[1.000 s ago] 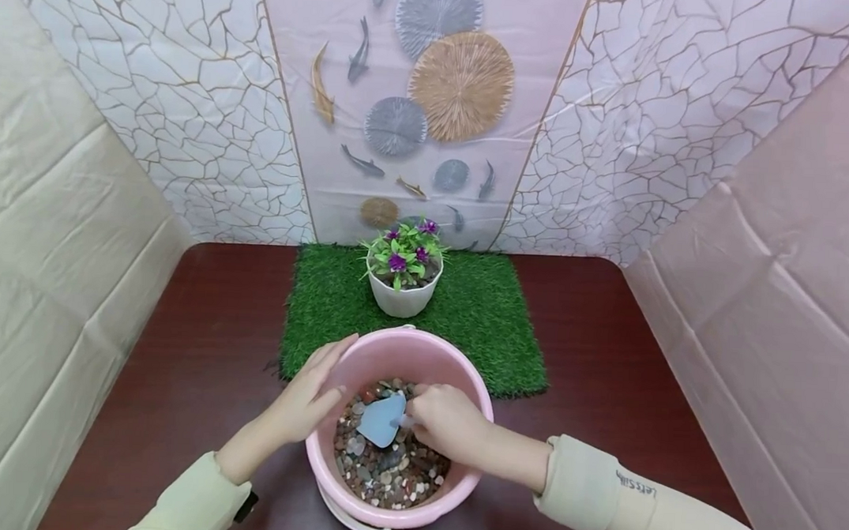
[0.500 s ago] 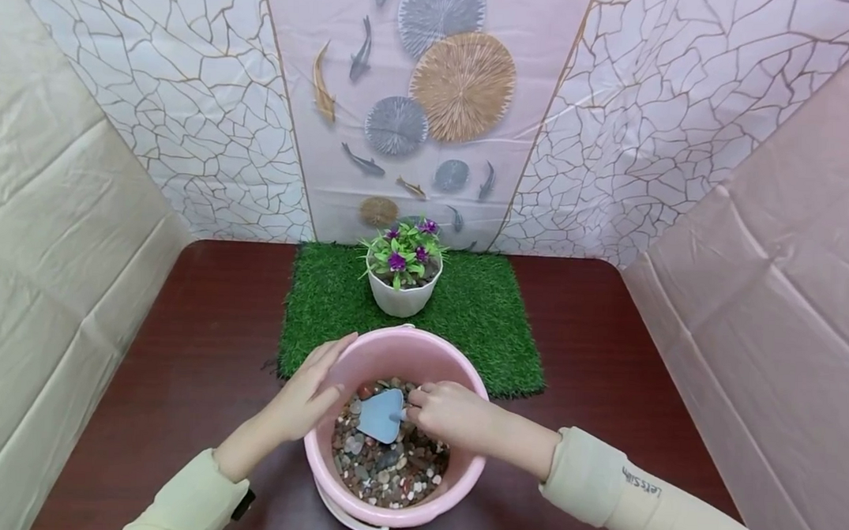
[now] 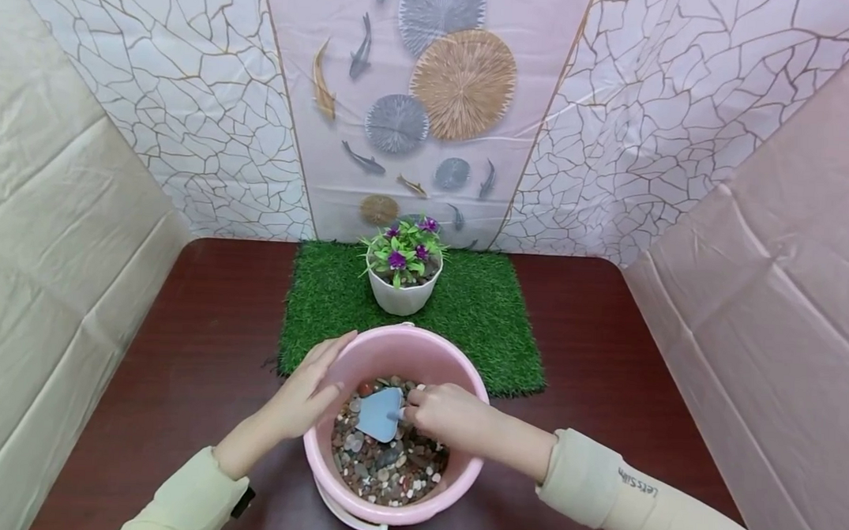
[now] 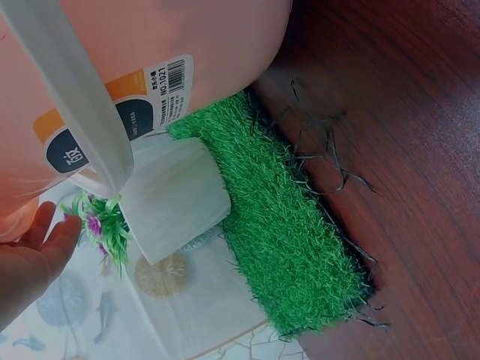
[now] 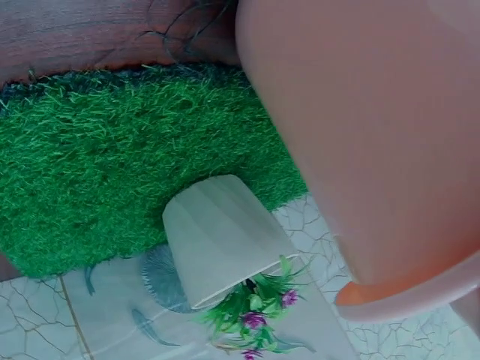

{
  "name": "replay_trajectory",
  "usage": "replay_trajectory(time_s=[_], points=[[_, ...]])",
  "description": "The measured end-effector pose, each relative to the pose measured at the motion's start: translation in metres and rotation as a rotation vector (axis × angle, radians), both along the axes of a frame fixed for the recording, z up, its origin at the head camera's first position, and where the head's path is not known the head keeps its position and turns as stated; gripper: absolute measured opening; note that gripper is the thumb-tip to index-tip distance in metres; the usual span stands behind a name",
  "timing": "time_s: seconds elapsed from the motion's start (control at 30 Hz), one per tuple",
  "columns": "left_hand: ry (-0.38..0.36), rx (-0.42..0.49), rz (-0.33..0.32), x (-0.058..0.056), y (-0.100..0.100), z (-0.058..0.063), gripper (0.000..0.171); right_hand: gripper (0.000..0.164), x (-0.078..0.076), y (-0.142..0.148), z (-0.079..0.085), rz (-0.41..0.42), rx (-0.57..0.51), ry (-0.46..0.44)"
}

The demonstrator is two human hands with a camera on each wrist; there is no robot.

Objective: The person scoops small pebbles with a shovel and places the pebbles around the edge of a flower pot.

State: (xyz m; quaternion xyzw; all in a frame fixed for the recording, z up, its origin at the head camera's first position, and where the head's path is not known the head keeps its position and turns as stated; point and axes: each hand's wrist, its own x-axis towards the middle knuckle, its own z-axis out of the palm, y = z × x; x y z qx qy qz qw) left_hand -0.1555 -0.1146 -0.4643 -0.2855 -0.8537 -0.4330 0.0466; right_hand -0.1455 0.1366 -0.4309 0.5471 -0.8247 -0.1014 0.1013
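Observation:
A pink bucket [image 3: 392, 360] stands before me with mixed pebbles [image 3: 387, 478] in its bottom. Inside it, my right hand [image 3: 446, 415] grips the short handle of a small blue toy shovel [image 3: 379, 415]. The shovel's blade points left, over the pebbles. My left hand [image 3: 307, 393] rests on the bucket's left rim, its fingers extended along the edge and the thumb over the inside. In the left wrist view, fingers [image 4: 56, 244] of that hand show beside the bucket's outer wall. The right wrist view shows the bucket's outside; the right hand is hidden there.
Behind the bucket, a white pot [image 3: 403, 297] with a purple-flowered plant stands on a green turf mat [image 3: 479, 319]. The bucket's white carrying handle [image 3: 348, 518] hangs down at its near side. Dark red-brown tabletop [image 3: 200, 342] surrounds the mat, with patterned cloth walls [image 3: 218, 114] beyond.
My right hand has shifted slightly up in the view, and the shovel's blade has turned and moved a little left over the pebbles. The left hand stays on the rim.

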Motion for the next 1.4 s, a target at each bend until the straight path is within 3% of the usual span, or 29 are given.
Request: replay_trajectory(time_s=[0.07, 0.13, 0.2, 0.37, 0.63, 0.7, 0.8, 0.9, 1.17, 1.4], points=[[0.007, 0.0, 0.003, 0.0, -0.0012, -0.0002, 0.066, 0.013, 0.0005, -0.0013, 0.001, 0.041, 0.032, 0.027], [0.013, -0.002, 0.003, -0.0004, -0.0021, -0.001, 0.066, 0.037, -0.0001, -0.0015, 0.0036, 0.093, 0.078, 0.041], [0.012, -0.002, 0.003, -0.0007, -0.003, -0.0016, 0.066, 0.044, -0.0015, -0.0018, 0.0061, 0.14, 0.124, 0.066], [-0.003, -0.003, -0.001, -0.0014, -0.003, -0.0011, 0.067, 0.03, -0.0057, -0.0018, 0.0074, 0.188, 0.186, 0.129], [-0.016, -0.005, 0.0, -0.001, 0.0003, 0.0001, 0.068, 0.036, -0.0088, 0.0025, 0.0088, 0.197, 0.187, 0.12], [-0.013, -0.007, -0.004, -0.001, 0.0009, 0.0001, 0.067, 0.032, -0.009, 0.0035, 0.0086, 0.175, 0.17, 0.095], [0.0, -0.004, -0.006, -0.0011, 0.0012, 0.0011, 0.066, 0.016, -0.0084, 0.0043, 0.0062, 0.077, 0.114, 0.047], [0.009, -0.001, -0.004, -0.0013, 0.0009, 0.002, 0.066, 0.007, -0.0068, 0.0044, 0.0037, 0.015, 0.079, 0.072], [-0.008, 0.008, -0.008, -0.0003, 0.0001, 0.0022, 0.066, 0.013, -0.0072, 0.0042, 0.0009, 0.116, 0.05, 0.185], [-0.002, 0.011, -0.007, 0.0006, 0.0004, 0.0028, 0.067, 0.031, -0.0075, 0.0036, 0.0038, 0.165, 0.111, 0.189]])
